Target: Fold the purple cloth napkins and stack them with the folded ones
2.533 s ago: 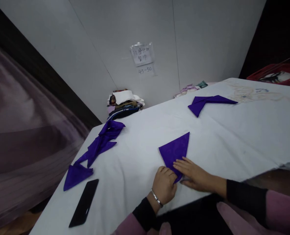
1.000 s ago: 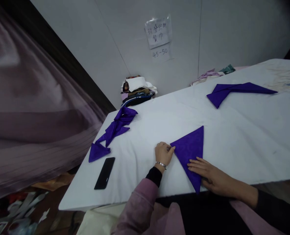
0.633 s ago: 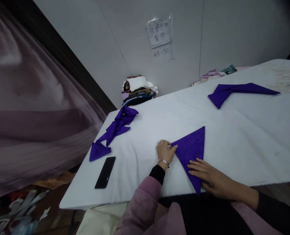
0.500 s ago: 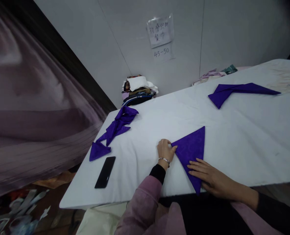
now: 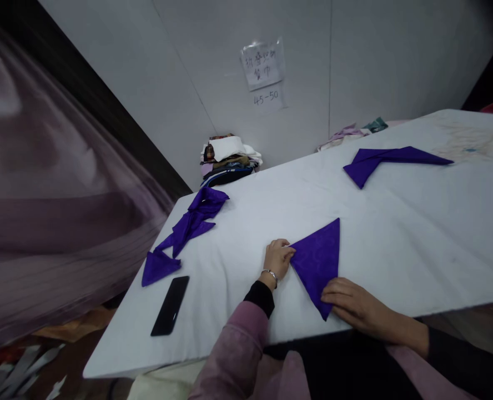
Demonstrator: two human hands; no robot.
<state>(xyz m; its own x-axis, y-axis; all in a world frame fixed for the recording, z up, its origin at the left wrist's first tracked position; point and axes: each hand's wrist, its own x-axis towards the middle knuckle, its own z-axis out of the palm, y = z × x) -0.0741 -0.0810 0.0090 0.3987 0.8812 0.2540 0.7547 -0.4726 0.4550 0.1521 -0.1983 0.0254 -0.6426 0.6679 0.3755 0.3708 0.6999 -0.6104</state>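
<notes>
A purple cloth napkin [image 5: 316, 258], folded into a triangle, lies flat before me on the white-covered table [image 5: 246, 214]. At its left corner, my left hand [image 5: 277, 258] pinches the fabric between thumb and fingers. My right hand [image 5: 350, 300] has its fingers closed over the lower right edge, close to the bottom point; the thumb's hold is partly hidden. Further back on the right rests another purple napkin [image 5: 369, 163], folded long and narrow with a bent end. Crumpled purple napkins [image 5: 194, 219] lie along the left edge, touching neither hand.
A black phone [image 5: 170, 305] lies on the table's left side. Stacked folded clothes [image 5: 230, 161] stand by the wall behind the table, with more fabric [image 5: 346, 135] to their right. Handwritten paper signs [image 5: 263, 66] hang on the wall. A mauve curtain [image 5: 63, 194] drapes at the left.
My right hand has gone from lying spread on the napkin to gripping its lower right edge. The bottom point has shifted slightly left and up. My left hand stays at the left corner.
</notes>
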